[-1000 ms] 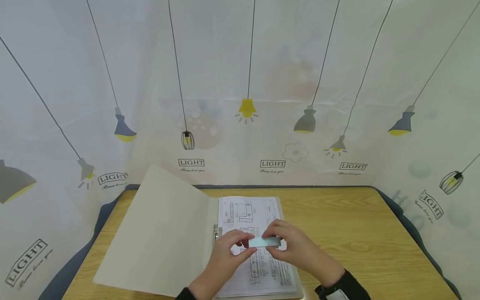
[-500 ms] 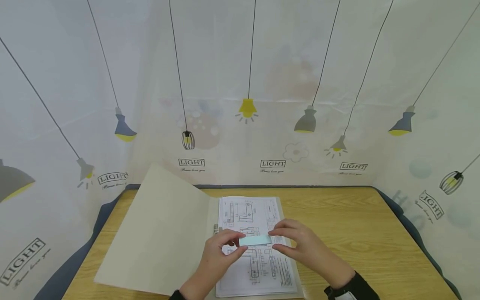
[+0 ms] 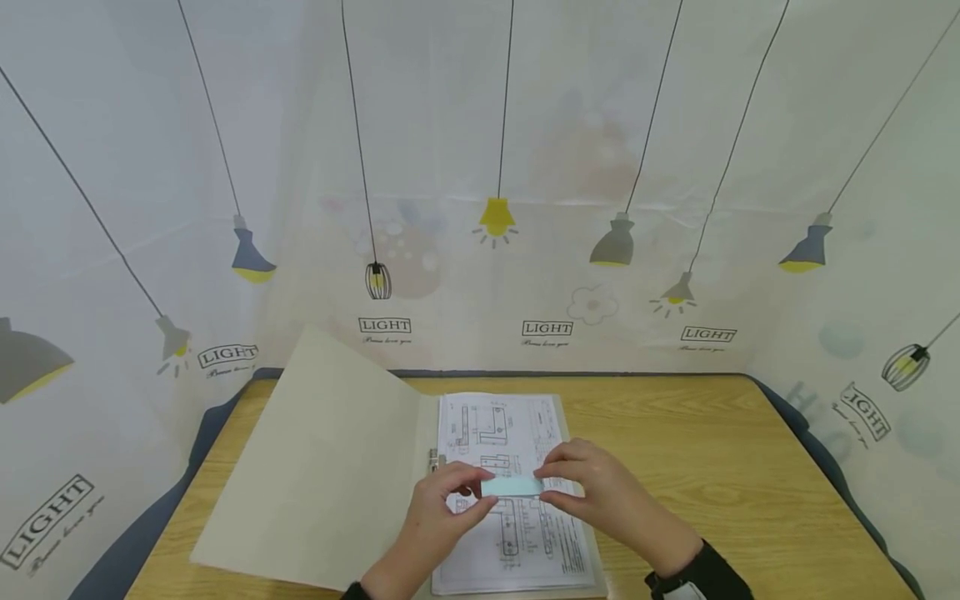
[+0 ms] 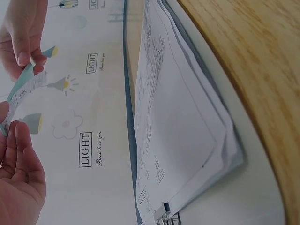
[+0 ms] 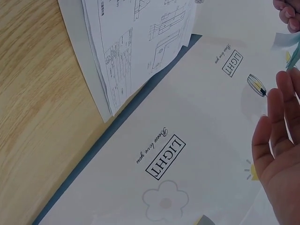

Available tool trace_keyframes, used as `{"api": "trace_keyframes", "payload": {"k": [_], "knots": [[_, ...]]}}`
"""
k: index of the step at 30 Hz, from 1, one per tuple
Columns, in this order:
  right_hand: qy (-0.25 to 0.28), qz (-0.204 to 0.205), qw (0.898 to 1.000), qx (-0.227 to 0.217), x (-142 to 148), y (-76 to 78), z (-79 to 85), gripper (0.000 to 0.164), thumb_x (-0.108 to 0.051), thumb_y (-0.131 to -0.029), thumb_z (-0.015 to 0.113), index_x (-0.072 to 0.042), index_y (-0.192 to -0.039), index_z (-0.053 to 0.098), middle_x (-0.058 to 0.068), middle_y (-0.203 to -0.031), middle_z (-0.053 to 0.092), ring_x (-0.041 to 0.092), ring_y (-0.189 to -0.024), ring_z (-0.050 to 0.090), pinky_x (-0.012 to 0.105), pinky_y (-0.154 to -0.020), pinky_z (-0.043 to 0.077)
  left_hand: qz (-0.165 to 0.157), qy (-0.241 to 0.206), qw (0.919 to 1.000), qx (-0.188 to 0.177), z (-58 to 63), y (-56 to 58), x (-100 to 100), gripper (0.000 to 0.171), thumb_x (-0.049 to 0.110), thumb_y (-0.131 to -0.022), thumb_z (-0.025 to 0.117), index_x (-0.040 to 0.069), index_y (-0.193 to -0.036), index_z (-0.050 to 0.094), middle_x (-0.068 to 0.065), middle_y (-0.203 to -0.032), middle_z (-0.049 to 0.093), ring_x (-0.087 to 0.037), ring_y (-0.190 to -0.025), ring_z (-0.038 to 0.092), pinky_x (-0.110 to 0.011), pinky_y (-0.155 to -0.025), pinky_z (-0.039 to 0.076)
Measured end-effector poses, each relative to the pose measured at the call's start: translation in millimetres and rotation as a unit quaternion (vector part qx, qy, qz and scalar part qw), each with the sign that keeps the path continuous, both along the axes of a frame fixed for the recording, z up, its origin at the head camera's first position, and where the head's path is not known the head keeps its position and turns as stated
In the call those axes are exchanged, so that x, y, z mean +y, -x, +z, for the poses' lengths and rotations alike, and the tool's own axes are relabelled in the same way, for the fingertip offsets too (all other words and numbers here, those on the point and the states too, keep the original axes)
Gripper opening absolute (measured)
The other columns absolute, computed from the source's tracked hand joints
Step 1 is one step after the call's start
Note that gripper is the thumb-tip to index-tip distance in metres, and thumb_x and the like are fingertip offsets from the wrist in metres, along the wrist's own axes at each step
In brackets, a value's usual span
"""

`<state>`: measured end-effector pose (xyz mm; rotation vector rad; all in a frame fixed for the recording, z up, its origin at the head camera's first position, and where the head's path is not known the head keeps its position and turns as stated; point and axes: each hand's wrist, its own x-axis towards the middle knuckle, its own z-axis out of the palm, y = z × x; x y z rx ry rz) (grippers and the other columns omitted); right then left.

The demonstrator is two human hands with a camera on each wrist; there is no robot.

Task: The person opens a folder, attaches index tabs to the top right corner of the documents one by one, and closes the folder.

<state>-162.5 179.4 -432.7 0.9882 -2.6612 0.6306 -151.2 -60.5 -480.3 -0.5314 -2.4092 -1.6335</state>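
Above the papers, both hands hold a short pale teal strip (image 3: 512,486) stretched between them. My left hand (image 3: 441,510) pinches its left end between thumb and fingers. At the strip's right end, my right hand (image 3: 600,487) pinches it the same way. In the left wrist view the strip (image 4: 23,91) bends slightly and shows a white side with small printing. Below lies a stack of printed technical drawings (image 3: 498,425), fastened by a metal clip (image 3: 433,458) in an open folder. The folder's pale cover (image 3: 322,467) is swung out to the left.
The folder lies on a wood-grain table (image 3: 712,467); its cover reaches over the table's left part. A pale backdrop (image 3: 450,125) printed with hanging lamps rises behind and at both sides, with a dark blue band along the table's edge.
Over the second, both hands have moved slightly left and the strip shows more fully between them. The right hand's fingers have shifted outward to the strip's right end. The folder stays put.
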Motion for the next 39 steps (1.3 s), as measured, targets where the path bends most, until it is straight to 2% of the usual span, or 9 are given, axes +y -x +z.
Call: {"api": "trace_keyframes", "payload": {"k": [4, 7, 9, 11, 15, 20, 26, 33, 39], "knots": [[0.001, 0.004, 1.000, -0.004, 0.2, 0.4, 0.2, 0.024, -0.034, -0.075, 0.078, -0.020, -0.094, 0.074, -0.013, -0.097, 0.062, 0.003, -0.091, 0.055, 0.024, -0.082, 0.052, -0.002, -0.001, 1.0000, -0.004, -0.3, 0.0, -0.2, 0.023, 0.012, -0.076, 0.079, 0.022, -0.096, 0.071, 0.011, -0.085, 0.064, -0.006, -0.078, 0.057, -0.023, -0.072, 0.052], [-0.001, 0.004, 1.000, -0.007, 0.6, 0.4, 0.3, 0.031, -0.047, -0.081, 0.067, -0.021, -0.094, 0.075, -0.013, -0.096, 0.063, 0.003, -0.091, 0.055, 0.024, -0.082, 0.052, -0.004, -0.002, 1.0000, -0.006, -0.8, 0.3, -0.4, 0.023, 0.014, -0.076, 0.079, 0.022, -0.096, 0.071, 0.011, -0.085, 0.064, -0.006, -0.078, 0.057, -0.023, -0.072, 0.052], [-0.003, 0.004, 1.000, -0.009, 0.8, 0.6, 0.1, 0.033, -0.049, -0.083, 0.063, -0.021, -0.094, 0.075, -0.013, -0.096, 0.063, 0.003, -0.090, 0.055, 0.024, -0.082, 0.052, -0.005, -0.003, 1.0000, -0.006, -1.0, 0.5, -0.3, 0.022, 0.016, -0.077, 0.079, 0.021, -0.096, 0.071, 0.011, -0.085, 0.064, -0.006, -0.078, 0.058, -0.022, -0.072, 0.052], [-0.003, 0.004, 1.000, -0.006, 0.6, 0.9, -0.3, 0.029, -0.046, -0.083, 0.067, -0.021, -0.094, 0.075, -0.013, -0.095, 0.063, 0.003, -0.089, 0.055, 0.024, -0.081, 0.052, -0.006, -0.004, 1.0000, -0.004, -0.8, 0.6, -0.2, 0.022, 0.015, -0.076, 0.079, 0.020, -0.096, 0.071, 0.010, -0.085, 0.064, -0.006, -0.078, 0.058, -0.022, -0.072, 0.052], [0.004, 0.026, 0.999, 0.030, 0.2, 2.4, -1.9, 0.012, -0.023, -0.078, 0.078, -0.019, -0.089, 0.075, -0.012, -0.091, 0.063, 0.003, -0.085, 0.055, 0.023, -0.077, 0.053, -0.007, -0.005, 1.0000, -0.001, -0.5, 0.5, 0.0, 0.022, 0.012, -0.076, 0.079, 0.020, -0.096, 0.071, 0.010, -0.084, 0.064, -0.006, -0.077, 0.058, -0.023, -0.071, 0.053], [0.004, 0.059, 0.994, 0.091, -1.1, 4.7, -3.1, 0.006, -0.017, -0.080, 0.075, -0.017, -0.085, 0.072, -0.011, -0.089, 0.064, 0.004, -0.083, 0.057, 0.022, -0.075, 0.052, -0.012, -0.007, 0.9999, -0.006, -0.3, -0.1, 0.1, 0.020, 0.019, -0.077, 0.079, 0.021, -0.095, 0.071, 0.010, -0.085, 0.065, -0.006, -0.077, 0.058, -0.028, -0.072, 0.054], [0.016, 0.066, 0.991, 0.117, -4.1, 1.9, -0.1, 0.011, -0.015, -0.081, 0.073, -0.016, -0.088, 0.065, -0.010, -0.091, 0.062, 0.005, -0.084, 0.057, 0.023, -0.077, 0.052, -0.031, -0.025, 0.9990, -0.018, 0.9, -1.1, 1.3, 0.017, 0.024, -0.078, 0.078, 0.022, -0.093, 0.071, 0.009, -0.085, 0.066, -0.008, -0.077, 0.059, -0.026, -0.073, 0.053], [0.041, 0.075, 0.988, 0.131, -6.4, 0.7, -1.1, 0.020, -0.009, -0.074, 0.075, -0.015, -0.086, 0.060, -0.010, -0.090, 0.062, 0.004, -0.082, 0.058, 0.020, -0.076, 0.052, -0.037, -0.027, 0.9982, -0.039, 0.3, -1.9, 5.1, 0.017, 0.013, -0.078, 0.077, 0.017, -0.093, 0.071, 0.004, -0.084, 0.066, -0.009, -0.076, 0.059, -0.029, -0.074, 0.054], [0.056, 0.085, 0.986, 0.133, -6.5, -0.9, -0.3, 0.025, -0.012, -0.070, 0.082, -0.017, -0.084, 0.061, -0.009, -0.092, 0.063, 0.005, -0.084, 0.058, 0.022, -0.078, 0.052, -0.055, -0.042, 0.9971, -0.033, -0.6, -1.7, 3.3, 0.016, 0.021, -0.078, 0.077, 0.021, -0.092, 0.071, 0.007, -0.084, 0.066, -0.007, -0.077, 0.058, -0.029, -0.074, 0.054]]}}
